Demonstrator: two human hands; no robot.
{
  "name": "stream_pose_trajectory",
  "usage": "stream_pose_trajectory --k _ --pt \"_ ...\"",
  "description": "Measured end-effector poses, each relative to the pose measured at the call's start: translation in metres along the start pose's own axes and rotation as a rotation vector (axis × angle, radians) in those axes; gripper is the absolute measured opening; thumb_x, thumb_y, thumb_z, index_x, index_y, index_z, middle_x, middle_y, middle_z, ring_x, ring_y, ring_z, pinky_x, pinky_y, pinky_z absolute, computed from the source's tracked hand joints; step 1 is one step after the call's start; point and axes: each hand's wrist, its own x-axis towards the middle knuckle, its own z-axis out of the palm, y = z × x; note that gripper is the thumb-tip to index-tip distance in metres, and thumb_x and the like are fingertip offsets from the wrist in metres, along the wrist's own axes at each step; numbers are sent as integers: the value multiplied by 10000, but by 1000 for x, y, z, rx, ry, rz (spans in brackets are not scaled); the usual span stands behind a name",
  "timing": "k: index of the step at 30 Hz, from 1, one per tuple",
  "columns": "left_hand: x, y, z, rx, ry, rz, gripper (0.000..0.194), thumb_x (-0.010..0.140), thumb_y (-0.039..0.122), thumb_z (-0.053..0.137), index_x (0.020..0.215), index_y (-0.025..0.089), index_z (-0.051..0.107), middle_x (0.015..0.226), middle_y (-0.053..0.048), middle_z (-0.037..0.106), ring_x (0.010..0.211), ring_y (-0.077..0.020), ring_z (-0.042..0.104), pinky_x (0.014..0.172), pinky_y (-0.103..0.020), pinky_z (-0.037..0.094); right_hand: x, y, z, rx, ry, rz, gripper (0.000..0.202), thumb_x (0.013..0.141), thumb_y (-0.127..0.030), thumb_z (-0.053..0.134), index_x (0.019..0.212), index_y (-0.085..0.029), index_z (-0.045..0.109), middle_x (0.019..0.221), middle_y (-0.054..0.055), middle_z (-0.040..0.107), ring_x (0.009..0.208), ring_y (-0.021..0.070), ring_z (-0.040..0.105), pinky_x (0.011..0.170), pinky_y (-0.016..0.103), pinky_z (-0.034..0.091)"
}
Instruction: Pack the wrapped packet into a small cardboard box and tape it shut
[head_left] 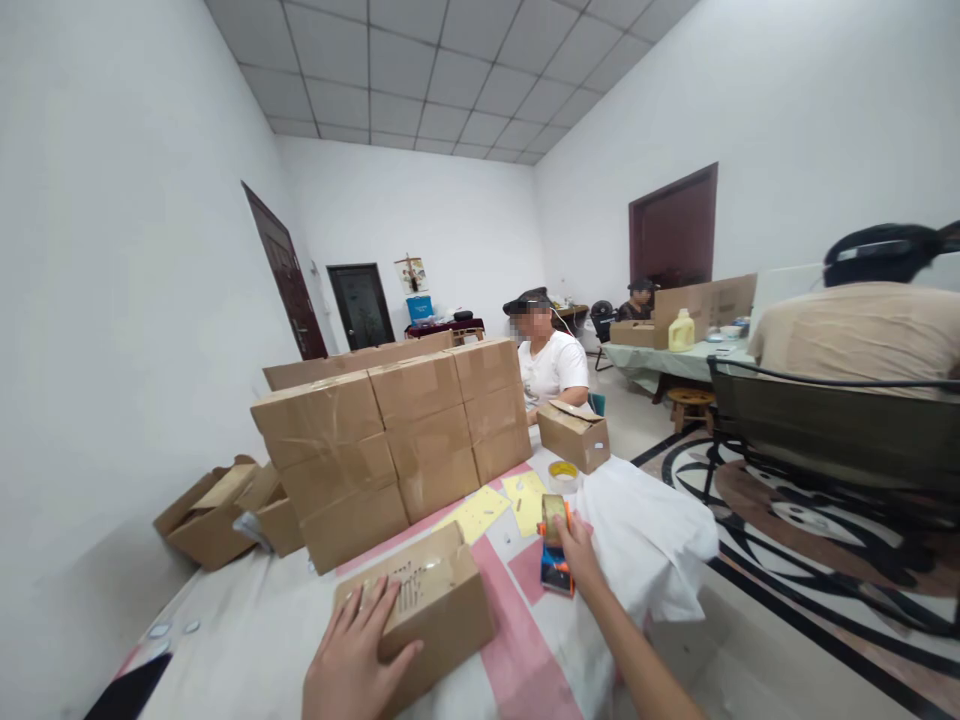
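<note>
My left hand (356, 655) lies flat, fingers spread, on top of a small closed cardboard box (431, 605) at the near edge of the table (262, 630). My right hand (577, 550) reaches out to the right of it and grips a tape dispenser (555, 545) with an orange and blue body, which rests on the table's pink-and-white cover. Yellow perforated sheets (499, 505) lie just beyond the dispenser.
A wall of stacked sealed boxes (397, 440) stands behind the small box. A tape roll (563, 474) and another box (574, 433) sit before a seated person (553, 362). Open boxes (217, 515) lie at left; a chair (825, 430) with another person is at right.
</note>
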Motion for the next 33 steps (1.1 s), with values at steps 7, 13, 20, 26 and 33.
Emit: stream_pose_trajectory --k 7,13,20,26,33 --pt "-1 -14 24 -37 119 67 695 762 599 635 1393 310 596 1483 42 533 1396 -339 480 1173 -528 390 -3 4 4 -73 14 -22 486 755 -622 709 891 -155 699 783 83 741 695 236 690 622 323 549" --pt "-4 -7 15 -55 141 80 682 763 547 687 1388 287 602 1459 -1 573 1389 -344 484 1181 -528 370 -3 -1 3 -119 11 -7 423 757 -562 717 782 -141 675 680 58 690 599 190 620 553 283 485" --pt "-2 2 -4 -48 53 43 684 771 528 692 1401 281 590 1464 -7 566 1403 -351 467 1189 -506 358 -7 -7 4 -83 34 -4 441 776 -566 674 915 -147 684 832 93 736 775 236 674 681 319 527" --pt "-4 11 -17 -61 20 14 655 801 504 674 1411 286 579 1491 -10 539 1420 -351 438 1198 -490 331 -13 -22 13 -7 -15 29 470 787 -588 653 984 -162 651 905 90 748 813 222 684 705 304 533" --pt "-2 6 -16 -44 -20 14 676 816 534 633 1433 267 557 1498 -15 536 1433 -373 405 1194 -511 314 -3 -67 46 187 -107 12 490 817 -642 602 970 -176 609 810 65 741 734 208 711 697 317 568"
